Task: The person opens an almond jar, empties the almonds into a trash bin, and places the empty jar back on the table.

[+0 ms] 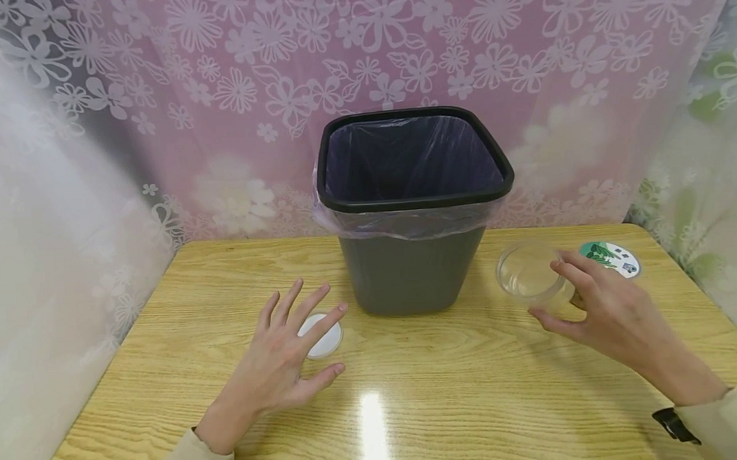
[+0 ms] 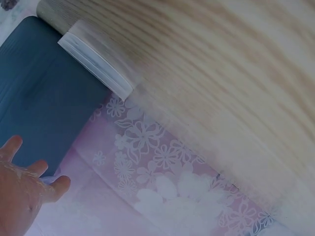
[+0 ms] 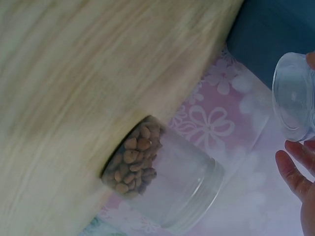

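My left hand point(image 1: 281, 354) is spread, fingers apart, above a low round white-topped thing point(image 1: 325, 338) on the table. In the left wrist view this low thing point(image 2: 96, 66) shows translucent sides; whether it is a lid or a shallow tub I cannot tell. My right hand point(image 1: 613, 308) holds a clear, empty round container point(image 1: 525, 278) by its side, between thumb and fingers. In the right wrist view the clear container point(image 3: 293, 98) is off the table. Nearby stands a clear jar point(image 3: 182, 167) with brown nuts point(image 3: 135, 162) at its bottom, mostly behind the right hand in the head view.
A dark grey bin point(image 1: 407, 269) with a thin plastic liner stands at the back middle of the wooden table point(image 1: 444, 398). A round green-and-white printed disc point(image 1: 611, 259) shows beyond the right hand. Flowered curtains point(image 1: 245, 91) hang at the back and sides.
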A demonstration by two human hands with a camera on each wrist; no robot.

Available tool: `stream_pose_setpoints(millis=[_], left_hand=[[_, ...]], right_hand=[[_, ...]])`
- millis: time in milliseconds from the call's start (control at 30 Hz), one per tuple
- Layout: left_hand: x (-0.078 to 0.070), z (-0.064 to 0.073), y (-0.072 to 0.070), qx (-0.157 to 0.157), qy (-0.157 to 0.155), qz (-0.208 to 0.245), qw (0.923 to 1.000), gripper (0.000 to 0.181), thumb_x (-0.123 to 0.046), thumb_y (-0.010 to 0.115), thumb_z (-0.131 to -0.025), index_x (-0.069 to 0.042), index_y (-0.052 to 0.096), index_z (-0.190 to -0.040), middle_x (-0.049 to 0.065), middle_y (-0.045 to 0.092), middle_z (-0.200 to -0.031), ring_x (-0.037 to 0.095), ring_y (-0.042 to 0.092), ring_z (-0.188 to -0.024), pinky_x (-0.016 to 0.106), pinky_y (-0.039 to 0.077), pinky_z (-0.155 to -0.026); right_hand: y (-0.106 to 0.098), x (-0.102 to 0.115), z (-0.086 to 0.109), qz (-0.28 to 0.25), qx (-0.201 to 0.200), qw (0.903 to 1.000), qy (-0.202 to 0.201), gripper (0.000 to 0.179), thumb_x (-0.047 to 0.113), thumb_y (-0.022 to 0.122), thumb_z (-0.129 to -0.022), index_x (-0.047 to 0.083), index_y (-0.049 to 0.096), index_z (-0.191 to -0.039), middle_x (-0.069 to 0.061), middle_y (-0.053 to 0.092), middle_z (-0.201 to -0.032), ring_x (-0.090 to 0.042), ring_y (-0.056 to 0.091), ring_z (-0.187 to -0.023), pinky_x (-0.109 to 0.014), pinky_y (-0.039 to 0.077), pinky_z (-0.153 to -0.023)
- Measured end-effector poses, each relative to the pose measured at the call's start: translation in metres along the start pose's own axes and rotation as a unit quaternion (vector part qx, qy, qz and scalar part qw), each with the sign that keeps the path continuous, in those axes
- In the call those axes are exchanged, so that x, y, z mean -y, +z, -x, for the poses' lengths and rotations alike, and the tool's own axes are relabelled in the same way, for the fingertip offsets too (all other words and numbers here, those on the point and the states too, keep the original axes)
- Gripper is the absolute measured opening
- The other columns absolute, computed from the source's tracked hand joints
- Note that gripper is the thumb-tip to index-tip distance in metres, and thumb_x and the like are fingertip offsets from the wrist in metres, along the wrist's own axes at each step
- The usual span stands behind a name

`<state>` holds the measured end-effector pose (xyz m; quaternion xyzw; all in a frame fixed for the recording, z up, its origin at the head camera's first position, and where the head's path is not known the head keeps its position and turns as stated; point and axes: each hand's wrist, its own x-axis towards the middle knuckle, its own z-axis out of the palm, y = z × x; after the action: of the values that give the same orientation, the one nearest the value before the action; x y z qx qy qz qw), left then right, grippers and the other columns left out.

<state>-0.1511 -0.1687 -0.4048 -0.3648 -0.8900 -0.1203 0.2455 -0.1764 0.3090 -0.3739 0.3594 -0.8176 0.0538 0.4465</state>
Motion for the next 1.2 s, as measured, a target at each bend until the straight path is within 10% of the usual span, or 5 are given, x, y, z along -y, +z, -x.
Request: stream_pose_setpoints(millis=[433,1200], left_hand=[[0.002,0.002,0.003,0.024,-0.024,-0.003,0.9994,0.076,-0.062,0.062,-0.09,-0.033,0.041,-0.157,0.006,0.035,-0.165,0.048,0.032,-0.15,0.075,0.033,-0.109],[0.021,0.006,-0.007,0.049,-0.067,-0.029,0.9961,0.079,-0.056,0.067,-0.087,-0.033,0.04,-0.158,0.009,0.034,-0.166,0.052,0.027,-0.151,0.077,0.03,-0.109]], right_hand=[[0.008,0.01,0.002,-0.046,0.011,0.9989,0.0,0.079,0.071,0.049,-0.096,-0.003,0.055,-0.125,-0.023,0.071,-0.109,-0.039,0.07,-0.089,-0.043,0.055,-0.083],[0.028,0.035,0.001,-0.1,0.041,0.9939,-0.022,0.074,0.063,0.055,-0.096,-0.005,0.057,-0.126,-0.02,0.071,-0.117,-0.031,0.073,-0.089,-0.043,0.059,-0.069]])
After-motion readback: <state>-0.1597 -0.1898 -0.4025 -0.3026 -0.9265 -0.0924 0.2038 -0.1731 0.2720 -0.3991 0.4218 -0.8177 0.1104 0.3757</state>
